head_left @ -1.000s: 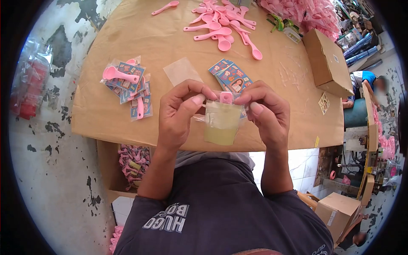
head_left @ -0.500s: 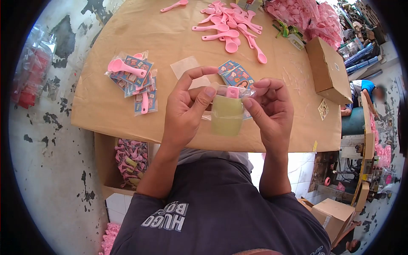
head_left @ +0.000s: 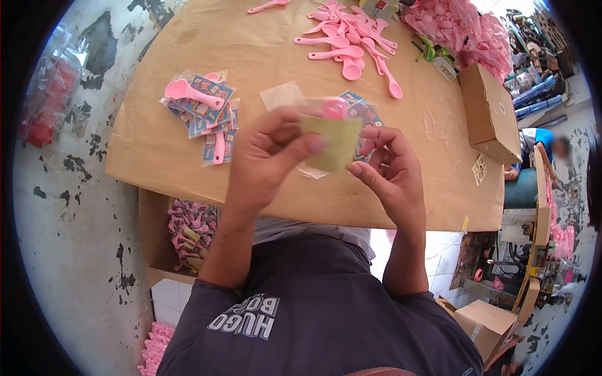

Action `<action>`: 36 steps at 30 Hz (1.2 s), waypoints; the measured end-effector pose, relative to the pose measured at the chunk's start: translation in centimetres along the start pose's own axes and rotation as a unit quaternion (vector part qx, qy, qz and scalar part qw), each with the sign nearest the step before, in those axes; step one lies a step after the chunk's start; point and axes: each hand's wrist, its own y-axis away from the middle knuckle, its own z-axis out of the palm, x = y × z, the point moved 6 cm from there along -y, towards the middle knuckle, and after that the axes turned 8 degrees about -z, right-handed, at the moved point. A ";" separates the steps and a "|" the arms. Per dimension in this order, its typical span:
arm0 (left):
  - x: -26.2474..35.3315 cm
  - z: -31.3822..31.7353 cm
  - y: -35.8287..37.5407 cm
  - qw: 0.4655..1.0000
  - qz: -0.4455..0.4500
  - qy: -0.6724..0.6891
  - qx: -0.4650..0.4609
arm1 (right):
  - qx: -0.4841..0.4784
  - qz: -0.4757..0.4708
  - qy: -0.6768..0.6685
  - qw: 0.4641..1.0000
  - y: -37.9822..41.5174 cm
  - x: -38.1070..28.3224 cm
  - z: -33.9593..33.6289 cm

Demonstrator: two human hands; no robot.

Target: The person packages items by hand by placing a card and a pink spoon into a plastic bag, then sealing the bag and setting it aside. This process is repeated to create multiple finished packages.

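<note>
A clear plastic packet [head_left: 333, 148] with a pale green back is held up over the table, blurred by motion. A pink spoon's end [head_left: 335, 109] shows at its top. My left hand [head_left: 268, 156] pinches the packet's left side, thumb across the green face. My right hand [head_left: 390, 172] is closed at the right edge, with thumb and fingertips at the packet's lower right corner. Behind the packet lie blue printed cards [head_left: 367, 114], partly hidden, and a clear empty bag [head_left: 282, 95]. Left of my hands is a pile of filled packets [head_left: 204, 109] with pink spoons and blue cards.
Loose pink spoons [head_left: 348, 41] are heaped at the table's far side. A big bag of pink spoons [head_left: 458, 28] and a cardboard box [head_left: 489, 113] stand at the right. Below the table's left edge is a box of filled packets [head_left: 188, 235]. Another person [head_left: 542, 144] sits far right.
The packet has come up and its green face has tilted. My left thumb has moved from the top corner onto the face, and my right hand has slid down the right edge.
</note>
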 end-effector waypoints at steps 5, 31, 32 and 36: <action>5.7 -4.7 0.9 0.945 0.224 -0.188 0.149 | 0.023 0.006 0.063 0.998 0.4 0.8 -1.7; 1.9 -3.2 4.0 0.929 -0.056 -0.362 0.054 | 0.020 -0.173 0.308 0.935 -0.6 -1.9 4.8; 0.2 -2.7 4.2 0.939 -0.101 -0.329 0.023 | 0.012 -0.197 0.290 0.937 -0.6 -2.5 5.1; -2.4 -1.0 3.2 0.990 -0.120 -0.057 0.044 | -0.079 -0.218 0.296 0.927 -0.4 -3.4 5.6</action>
